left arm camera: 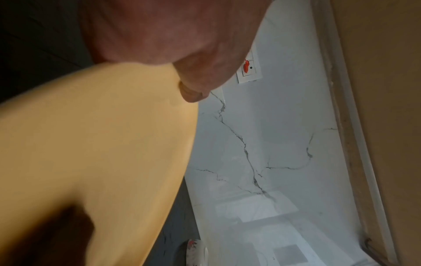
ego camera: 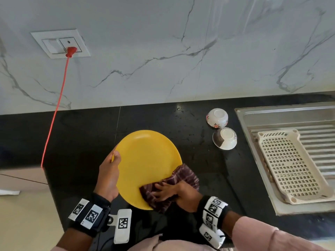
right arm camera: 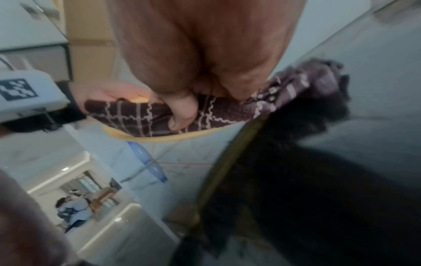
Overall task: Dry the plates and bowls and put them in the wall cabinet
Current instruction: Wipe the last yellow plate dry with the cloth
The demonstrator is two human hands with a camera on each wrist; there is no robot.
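A round yellow plate [ego camera: 145, 160] is held above the black counter, in front of me. My left hand [ego camera: 110, 171] grips its left rim, thumb on the upper face; the left wrist view shows that thumb on the plate [left arm camera: 102, 144]. My right hand [ego camera: 168, 193] presses a maroon patterned cloth [ego camera: 183, 175] against the plate's near right edge. In the right wrist view the cloth [right arm camera: 141, 115] wraps over the plate's rim [right arm camera: 159, 138] with my fingers pinching it. Two white bowls [ego camera: 217, 118] [ego camera: 224, 138] lie upside down on the counter to the right.
A steel sink drainboard [ego camera: 290, 116] at the right carries a cream plastic rack [ego camera: 290, 165]. A red cable [ego camera: 56, 109] runs from a wall socket [ego camera: 60, 43] down over the counter's left edge. The marble wall [ego camera: 181, 51] rises behind the black counter [ego camera: 81, 138].
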